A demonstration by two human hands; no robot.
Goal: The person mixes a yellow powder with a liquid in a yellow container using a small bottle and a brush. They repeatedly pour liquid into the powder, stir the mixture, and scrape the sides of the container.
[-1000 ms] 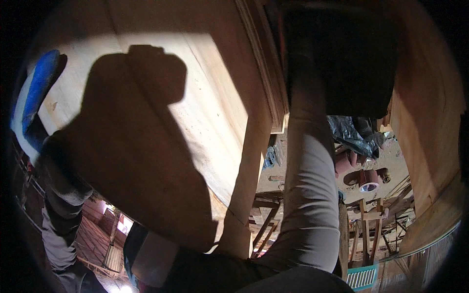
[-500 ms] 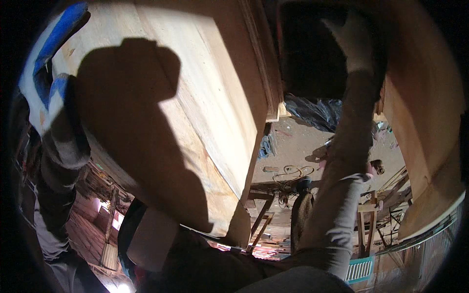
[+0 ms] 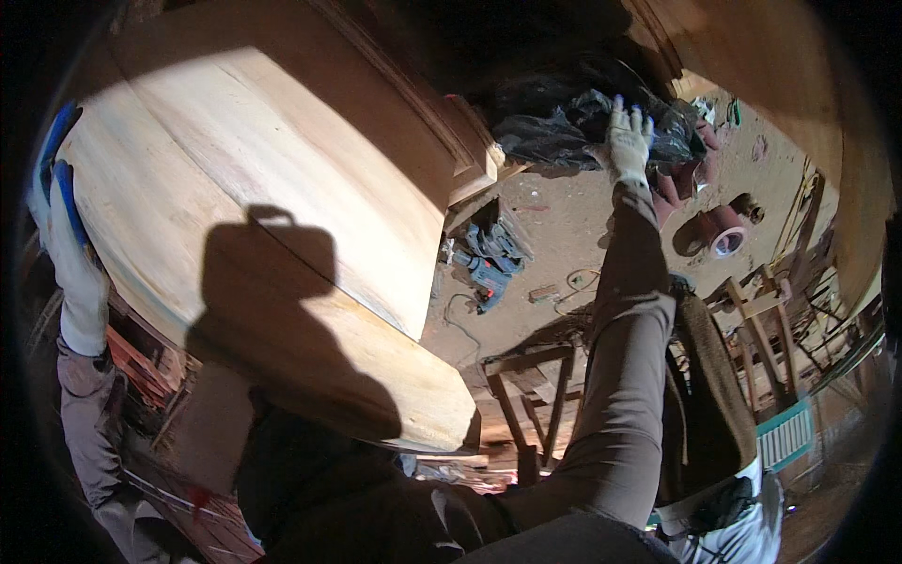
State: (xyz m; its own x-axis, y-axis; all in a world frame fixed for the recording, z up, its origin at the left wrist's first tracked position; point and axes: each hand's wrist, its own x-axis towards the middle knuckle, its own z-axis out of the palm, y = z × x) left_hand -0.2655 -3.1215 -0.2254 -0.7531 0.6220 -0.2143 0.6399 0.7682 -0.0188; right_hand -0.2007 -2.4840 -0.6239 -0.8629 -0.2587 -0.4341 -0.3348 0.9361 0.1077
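Black plastic bag (image 3: 564,127) lies far right, beyond the wooden panel (image 3: 272,216). Gloved right hand (image 3: 628,141) rests on it, fingers spread. Gloved left hand (image 3: 70,273) is wrapped over panel's left edge.

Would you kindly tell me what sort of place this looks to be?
Most likely a carpentry workshop. A large pale wooden panel fills the left, a blue power tool with its cord lies on the dusty floor, and bare wooden frames stand lower down.
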